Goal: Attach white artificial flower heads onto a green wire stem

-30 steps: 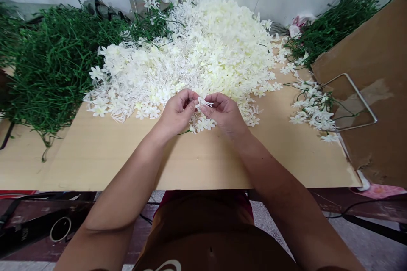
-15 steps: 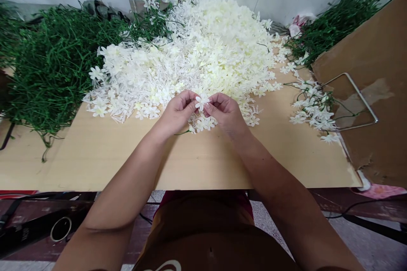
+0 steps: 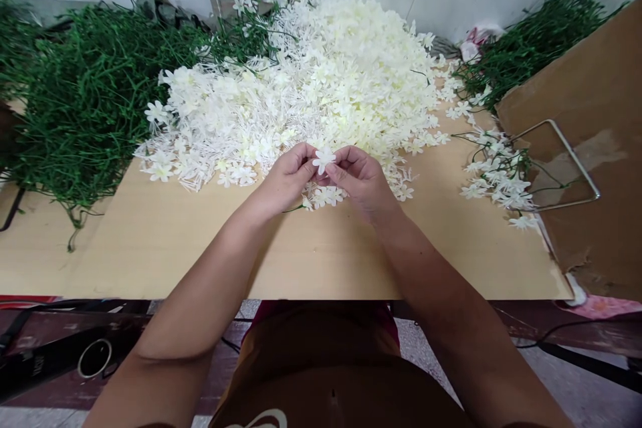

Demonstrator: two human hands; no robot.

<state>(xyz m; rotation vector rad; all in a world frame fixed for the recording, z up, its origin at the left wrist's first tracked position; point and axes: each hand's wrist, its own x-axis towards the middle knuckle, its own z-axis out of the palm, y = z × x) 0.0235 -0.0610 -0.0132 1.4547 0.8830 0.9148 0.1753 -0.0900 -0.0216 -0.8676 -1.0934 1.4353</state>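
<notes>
The left hand (image 3: 287,180) and the right hand (image 3: 360,180) meet at the near edge of a large heap of white flowers (image 3: 321,87), and their curled fingers hide most of what passes between them: only one small white flower (image 3: 324,159) shows plainly, pinched between the fingertips of both hands and facing up, just above the wooden tabletop (image 3: 311,254). Whether a stem runs under the palms is hard to make out, though a thin green strand pokes out below the left hand beside a small cluster of blossoms (image 3: 321,196) (four or five, partly covered by the hands). The flowers in the heap are far too many and too tangled to count. There are two masses of green stems: a broad one at the left (image 3: 85,100), cut off by the frame edge, and a smaller one at the far right (image 3: 531,47), partly behind a sheet of brown cardboard (image 3: 592,147). A single bent metal wire frame (image 3: 562,160) lies on the cardboard, and one finished-looking sprig with white blossoms (image 3: 496,174) lies just beside it on the table. No box or bin is visible; everything lies loose on the tabletop.
</notes>
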